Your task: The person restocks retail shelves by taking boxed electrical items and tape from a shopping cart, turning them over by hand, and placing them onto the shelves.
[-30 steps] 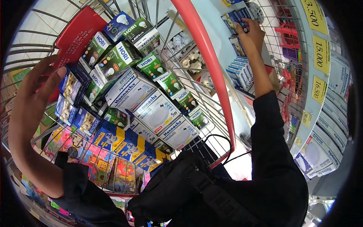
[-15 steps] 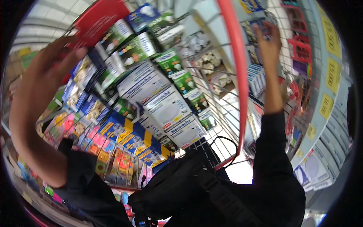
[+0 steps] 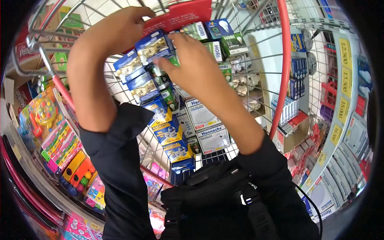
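My left hand (image 3: 124, 25) reaches over the far left of the shopping cart beside its red panel (image 3: 180, 17), fingers apart, some fingertips hidden. My right hand (image 3: 190, 56) is at the right edge of a blue box with pale lights pictured (image 3: 153, 49), thumb at the lower corner and fingers at the upper side. Similar blue boxes, one on the left (image 3: 128, 66) and one below (image 3: 142, 88), adjoin it. Green-and-white HORI bulb boxes (image 3: 196, 31), yellow-and-blue National boxes (image 3: 170, 134) and white Hannochs lamp boxes (image 3: 214, 138) stand near it in the cart.
The cart's red rail (image 3: 286, 60) curves along the right. Beyond stands a shelf with yellow price labels (image 3: 343, 78) and white lamp boxes (image 3: 330, 196). Colourful packaged toys (image 3: 44, 112) lie on the left. A black bag (image 3: 212, 192) hangs at my front.
My right hand has come back from the right-hand shelf to the blue boxes. My left hand has moved right along the red panel. The view has shifted left.
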Demonstrator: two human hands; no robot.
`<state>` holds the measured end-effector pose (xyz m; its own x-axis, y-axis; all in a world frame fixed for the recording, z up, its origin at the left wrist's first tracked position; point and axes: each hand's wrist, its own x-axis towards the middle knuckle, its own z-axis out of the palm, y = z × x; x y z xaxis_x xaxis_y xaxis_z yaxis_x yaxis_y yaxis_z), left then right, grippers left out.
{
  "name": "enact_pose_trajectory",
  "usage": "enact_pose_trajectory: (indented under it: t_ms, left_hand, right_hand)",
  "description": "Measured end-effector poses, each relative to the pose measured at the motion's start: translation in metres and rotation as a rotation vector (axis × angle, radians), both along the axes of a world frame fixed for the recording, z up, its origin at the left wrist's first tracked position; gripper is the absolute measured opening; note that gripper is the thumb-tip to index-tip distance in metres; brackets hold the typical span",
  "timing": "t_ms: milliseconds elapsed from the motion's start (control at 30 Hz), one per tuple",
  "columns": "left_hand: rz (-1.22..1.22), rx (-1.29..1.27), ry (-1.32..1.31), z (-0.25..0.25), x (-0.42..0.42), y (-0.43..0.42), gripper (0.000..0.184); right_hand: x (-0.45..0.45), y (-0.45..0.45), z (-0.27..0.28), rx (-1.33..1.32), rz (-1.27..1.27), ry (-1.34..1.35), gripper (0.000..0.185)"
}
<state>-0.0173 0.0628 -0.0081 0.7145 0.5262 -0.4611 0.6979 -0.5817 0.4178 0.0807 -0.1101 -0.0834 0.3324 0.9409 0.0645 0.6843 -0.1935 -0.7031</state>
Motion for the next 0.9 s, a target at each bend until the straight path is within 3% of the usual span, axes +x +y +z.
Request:
enact_pose_trajectory:
  t_ms: [100,167,200,233,267,333,400,467,567,667,767,900]
  left_hand:
    - [-0.089,0.077,-0.091,-0.017,-0.007,0.015,0.037]
    - [-0.134,0.119,-0.192,-0.03,-0.018,0.022,0.037]
    - [-0.116,0.079,-0.136,-0.024,-0.019,0.018,0.037]
    - [-0.102,0.043,-0.085,-0.012,-0.012,0.013,0.037]
    - [-0.091,0.007,-0.036,-0.005,-0.009,0.011,0.037]
    - [-0.163,-0.032,-0.091,-0.023,-0.016,0.018,0.04]
    - [-0.184,-0.117,0.005,-0.014,-0.003,0.011,0.044]
    - [-0.043,-0.204,-0.018,0.003,0.0,-0.002,0.068]
    - [-0.124,-0.198,-0.301,0.011,0.004,-0.007,0.074]
    - [-0.25,-0.193,-0.541,0.018,0.018,-0.01,0.05]
    - [-0.226,-0.199,-0.695,0.026,0.032,-0.024,0.032]
    - [-0.221,-0.137,-0.684,0.023,0.036,-0.031,0.033]
  right_hand:
    - [-0.019,0.024,-0.027,-0.071,-0.019,-0.164,0.066]
    - [-0.022,0.028,-0.042,-0.034,-0.062,-0.112,0.068]
    - [-0.022,0.025,-0.047,-0.019,-0.088,-0.089,0.069]
    - [-0.02,0.023,-0.048,0.046,-0.088,-0.123,0.056]
    - [-0.014,0.019,-0.048,-0.003,-0.071,-0.093,0.059]
    - [-0.001,0.009,-0.036,-0.106,-0.042,-0.026,0.065]
    - [0.011,0.001,-0.016,-0.149,-0.128,0.152,0.05]
    - [0.02,-0.011,0.03,-0.172,-0.18,0.211,0.04]
    - [0.041,-0.025,0.056,0.173,-0.217,0.133,0.036]
    - [0.06,-0.031,0.066,0.475,-0.219,0.026,0.035]
    - [0.083,-0.038,0.068,0.484,-0.17,-0.039,0.035]
    - [0.094,-0.047,0.079,0.463,-0.075,-0.065,0.034]
